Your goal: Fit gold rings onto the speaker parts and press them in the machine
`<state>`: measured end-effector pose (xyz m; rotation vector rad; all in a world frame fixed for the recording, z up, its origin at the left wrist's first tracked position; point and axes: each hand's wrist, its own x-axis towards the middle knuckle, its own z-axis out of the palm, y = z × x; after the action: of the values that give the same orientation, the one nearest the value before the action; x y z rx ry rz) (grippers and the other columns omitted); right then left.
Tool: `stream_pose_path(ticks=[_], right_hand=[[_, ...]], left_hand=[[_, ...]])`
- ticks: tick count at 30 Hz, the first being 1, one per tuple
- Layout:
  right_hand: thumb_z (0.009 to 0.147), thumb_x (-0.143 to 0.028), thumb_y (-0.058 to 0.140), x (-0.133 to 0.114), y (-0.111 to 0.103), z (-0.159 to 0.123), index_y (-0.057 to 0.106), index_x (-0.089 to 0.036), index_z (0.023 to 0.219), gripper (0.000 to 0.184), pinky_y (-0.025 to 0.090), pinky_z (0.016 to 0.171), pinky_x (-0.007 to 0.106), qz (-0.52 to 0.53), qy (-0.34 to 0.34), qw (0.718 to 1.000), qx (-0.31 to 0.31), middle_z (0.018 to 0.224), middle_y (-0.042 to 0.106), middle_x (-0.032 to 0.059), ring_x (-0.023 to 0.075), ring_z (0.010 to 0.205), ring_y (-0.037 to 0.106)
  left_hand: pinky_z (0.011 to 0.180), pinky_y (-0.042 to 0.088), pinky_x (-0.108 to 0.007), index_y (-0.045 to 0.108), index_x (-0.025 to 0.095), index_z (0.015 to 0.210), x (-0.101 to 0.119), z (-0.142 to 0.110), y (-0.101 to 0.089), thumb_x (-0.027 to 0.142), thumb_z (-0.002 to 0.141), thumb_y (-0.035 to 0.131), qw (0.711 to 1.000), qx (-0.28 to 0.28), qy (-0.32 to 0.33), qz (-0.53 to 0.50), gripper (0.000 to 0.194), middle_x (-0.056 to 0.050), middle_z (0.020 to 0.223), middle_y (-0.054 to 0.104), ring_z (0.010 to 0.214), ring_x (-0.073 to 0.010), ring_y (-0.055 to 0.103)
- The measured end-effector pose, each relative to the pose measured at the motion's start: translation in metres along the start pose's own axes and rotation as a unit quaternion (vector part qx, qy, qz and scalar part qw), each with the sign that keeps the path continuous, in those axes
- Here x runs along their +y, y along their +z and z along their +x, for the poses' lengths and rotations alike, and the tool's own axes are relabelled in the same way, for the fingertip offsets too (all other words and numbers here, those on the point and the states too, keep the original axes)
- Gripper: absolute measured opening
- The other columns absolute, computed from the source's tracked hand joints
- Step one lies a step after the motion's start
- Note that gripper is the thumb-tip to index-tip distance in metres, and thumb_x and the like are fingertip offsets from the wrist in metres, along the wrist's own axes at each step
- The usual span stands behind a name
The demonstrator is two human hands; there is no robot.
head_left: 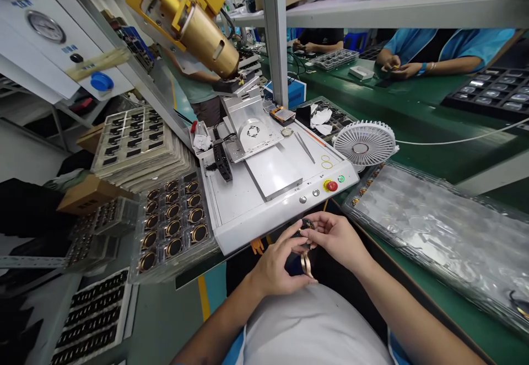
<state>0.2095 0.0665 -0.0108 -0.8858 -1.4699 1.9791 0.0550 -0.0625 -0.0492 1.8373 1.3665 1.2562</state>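
Close to my body, in front of the white bench machine (231,230), both my hands meet at a small round black part (307,225). My left hand (270,268) has its upper fingers at the part's left edge. A gold-coloured ring-shaped piece (306,264) sits lower in the same hand, between thumb and fingers. From the right, my right hand (339,238) pinches the black part with thumb and fingertips. The fingers hide some of both pieces. On the machine top lie tweezers (305,148) and thin yellow rings (326,162), beyond my hands.
Left stands a stacked tray (159,249) of round gold-rimmed black parts. A metal fixture (252,133) and gold-coloured cylinder (210,39) rise ahead, with a red stop button (331,186) at the front. Right are a white fan (366,144) and clear plastic trays (433,221). Co-workers sit beyond.
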Motion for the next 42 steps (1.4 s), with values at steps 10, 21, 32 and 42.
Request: stream_pose_path(ticks=[10,21,32,42], right_hand=[[0.068,-0.049,0.095,0.0,0.003,-0.003,0.078,-0.016,0.086,0.042,0.049,0.051,0.024,0.071,-0.001,0.997,0.018,0.065,0.067,0.0016,0.0117,0.053,0.054],[0.057,-0.041,0.098,-0.008,0.021,-0.023,0.06,-0.017,0.067,0.046,0.049,0.062,0.025,0.147,0.133,0.979,-0.047,0.067,0.065,0.0004,0.0123,0.061,0.057],[0.065,-0.026,0.076,-0.014,0.043,-0.029,0.046,-0.024,0.075,0.032,0.035,0.051,0.023,0.035,0.03,0.999,0.001,0.063,0.055,-0.0068,0.0109,0.055,0.048],[0.064,-0.021,0.069,-0.011,0.046,-0.029,0.044,-0.024,0.077,0.029,0.034,0.049,0.021,0.045,0.024,0.999,-0.001,0.059,0.054,-0.0095,0.0095,0.053,0.047]], left_hand=[[0.095,0.064,-0.042,0.051,0.028,0.147,0.002,0.001,0.001,0.024,0.07,0.094,0.979,0.069,-0.004,-0.192,0.088,-0.024,0.166,0.037,0.111,-0.0303,0.077],[0.094,0.064,-0.036,0.075,0.027,0.119,-0.005,0.003,0.007,0.029,0.066,0.097,0.886,0.188,-0.101,-0.413,0.057,-0.009,0.123,0.079,0.108,-0.0243,0.077],[0.094,0.066,-0.037,0.076,0.031,0.121,-0.012,-0.006,0.009,0.024,0.063,0.098,0.909,0.194,-0.076,-0.36,0.063,-0.008,0.123,0.079,0.109,-0.026,0.078],[0.088,0.068,-0.038,0.077,0.032,0.12,-0.014,-0.009,0.007,0.028,0.061,0.099,0.918,0.197,-0.097,-0.33,0.063,-0.007,0.12,0.08,0.102,-0.0264,0.08]])
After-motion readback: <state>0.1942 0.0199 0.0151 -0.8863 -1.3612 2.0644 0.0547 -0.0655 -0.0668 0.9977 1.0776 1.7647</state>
